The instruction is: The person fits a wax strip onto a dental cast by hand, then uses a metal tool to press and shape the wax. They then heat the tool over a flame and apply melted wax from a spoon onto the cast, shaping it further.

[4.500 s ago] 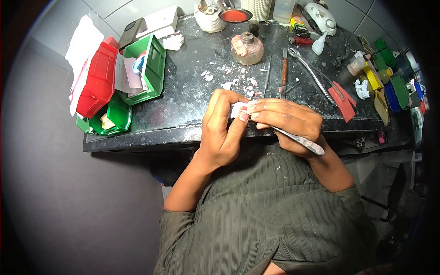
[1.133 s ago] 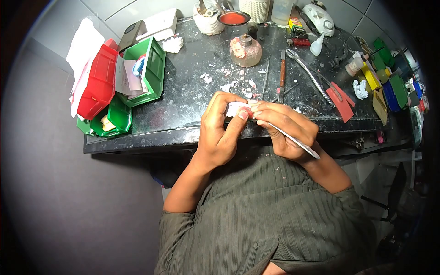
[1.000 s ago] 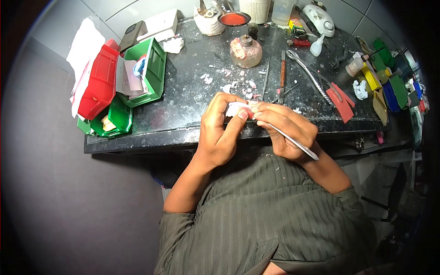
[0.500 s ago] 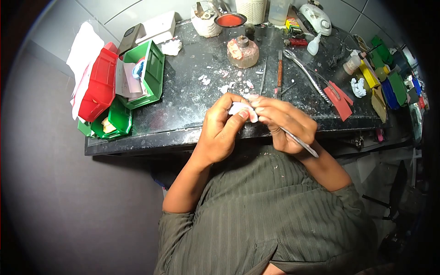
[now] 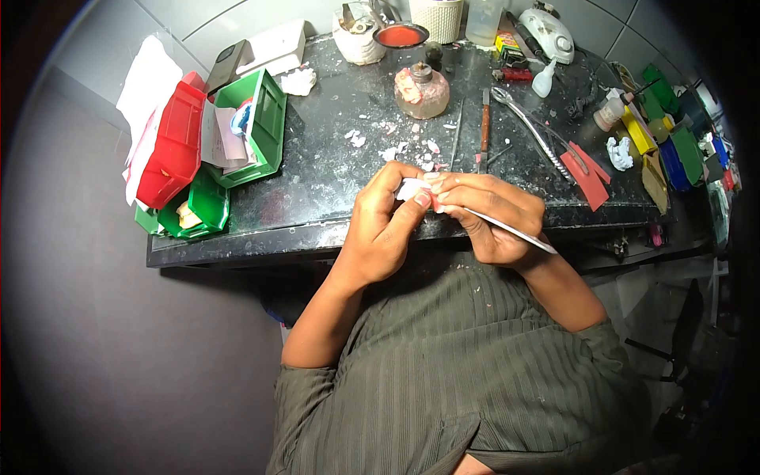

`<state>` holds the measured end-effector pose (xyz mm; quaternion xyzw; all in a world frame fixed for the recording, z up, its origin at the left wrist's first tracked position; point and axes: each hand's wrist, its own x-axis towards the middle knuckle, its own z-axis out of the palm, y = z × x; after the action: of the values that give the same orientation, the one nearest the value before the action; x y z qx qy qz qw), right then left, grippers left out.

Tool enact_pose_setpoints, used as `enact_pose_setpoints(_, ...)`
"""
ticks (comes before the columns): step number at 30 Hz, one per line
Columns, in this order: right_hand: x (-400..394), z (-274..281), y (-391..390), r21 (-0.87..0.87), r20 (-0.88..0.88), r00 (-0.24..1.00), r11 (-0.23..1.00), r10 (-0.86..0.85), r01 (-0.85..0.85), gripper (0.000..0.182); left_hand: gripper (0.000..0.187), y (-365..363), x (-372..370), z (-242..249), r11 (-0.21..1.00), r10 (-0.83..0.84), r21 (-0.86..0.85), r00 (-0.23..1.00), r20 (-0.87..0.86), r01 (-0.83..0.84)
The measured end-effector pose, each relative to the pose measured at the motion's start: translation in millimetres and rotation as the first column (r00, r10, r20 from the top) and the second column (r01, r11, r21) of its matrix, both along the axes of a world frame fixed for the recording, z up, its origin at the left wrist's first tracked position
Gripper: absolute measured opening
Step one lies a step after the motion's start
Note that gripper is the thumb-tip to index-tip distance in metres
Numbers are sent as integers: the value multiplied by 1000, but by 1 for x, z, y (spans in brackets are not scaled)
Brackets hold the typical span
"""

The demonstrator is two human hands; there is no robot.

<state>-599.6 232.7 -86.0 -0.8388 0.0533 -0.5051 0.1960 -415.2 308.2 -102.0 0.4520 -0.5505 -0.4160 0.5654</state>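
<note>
My left hand (image 5: pixel 381 228) pinches a small white and pink piece (image 5: pixel 410 188), like a dental cast with pink wax, between thumb and fingers above the table's front edge. Closed around a slim metal carving tool (image 5: pixel 518 232), my right hand (image 5: pixel 500 215) has its fingertips against the right side of the piece. The tool's shaft slants down to the right past the palm; its working tip is hidden by the fingers. Just beyond my hands, white and pink scraps (image 5: pixel 388 153) are scattered on the dark tabletop (image 5: pixel 317 178).
A glass spirit lamp (image 5: pixel 427 103) stands beyond the scraps. Right of it lie a wooden-handled knife (image 5: pixel 485 127), a twisted metal tool (image 5: pixel 538 138) and pink wax sheets (image 5: pixel 590 186). Green bins (image 5: pixel 269 131) and a red bin (image 5: pixel 170 146) are at left. A red dish (image 5: pixel 400 36) sits behind.
My right fingers have moved in closer against the piece, and the carving tool now lies at a flatter slant. My left hand has barely moved.
</note>
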Motion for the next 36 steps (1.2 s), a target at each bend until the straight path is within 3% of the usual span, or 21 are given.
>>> enact_pose_setpoints(3, -6, 4, -5, -49, -47, 999, 999, 21, -23, 12, 14, -2, 0, 0, 999, -18, -49, 999, -32, 17)
enact_pose_setpoints(5, -8, 7, -7, -100, -78, 997, 994, 26, -34, 15, 14, 0, 4, 4, 993, -104, 45, 984, -148, 111)
enact_pose_setpoints(9, -8, 2, -12, -280, -112, 993, 960, -41, 8, 23, 22, -3, 14, 5, 971, -169, 135, 965, -200, 198)
enact_pose_setpoints(11, -8, 0, -14, -204, 37, 999, 978, -36, 42, 15, 22, -5, 17, 5, 960, -205, 153, 961, -185, 234)
enact_pose_setpoints(13, -11, 7, -8, -106, 118, 981, 980, -155, 168, 10, 22, -3, 9, 5, 977, -168, 100, 967, -192, 190)
enact_pose_setpoints(15, -9, -2, -13, 73, 223, 971, 995, -82, 67, 13, 23, -1, 2, 7, 988, -134, 46, 970, -203, 146)
enact_pose_setpoints(17, -2, -4, -10, 236, 332, 941, 972, -62, -19, 14, 19, 0, -2, 9, 997, -11, -78, 1000, 13, 12)
enact_pose_setpoints(19, -4, 0, -9, 281, 339, 937, 960, -87, -12, 15, 20, 0, -1, 4, 995, 25, -96, 998, 55, -19)
enact_pose_setpoints(21, -11, 14, -11, 25, 88, 983, 987, -161, 160, 14, 20, -4, -2, 0, 958, 138, -277, 965, 223, -73)
enact_pose_setpoints(22, -12, 16, -4, 47, 64, 988, 990, -139, 136, 11, 20, -3, -4, 0, 958, 136, -276, 965, 224, -71)
enact_pose_setpoints(24, -9, 16, 3, 28, 41, 994, 995, -97, 96, 12, 20, -1, -9, 3, 969, 117, -226, 992, 49, -103)
enact_pose_setpoints(27, -5, 15, 7, 5, 32, 996, 996, -88, 88, 14, 20, 0, -7, 1, 973, 91, -210, 996, -13, -92)
enact_pose_setpoints(30, -2, 14, 7, -10, 12, 996, 996, -87, 87, 15, 21, 1, -5, -2, 968, 106, -232, 993, 53, -91)
enact_pose_setpoints(36, -2, 16, 8, -46, -23, 998, 997, -66, 65, 18, 19, 0, -5, 0, 970, 104, -224, 994, 28, -95)
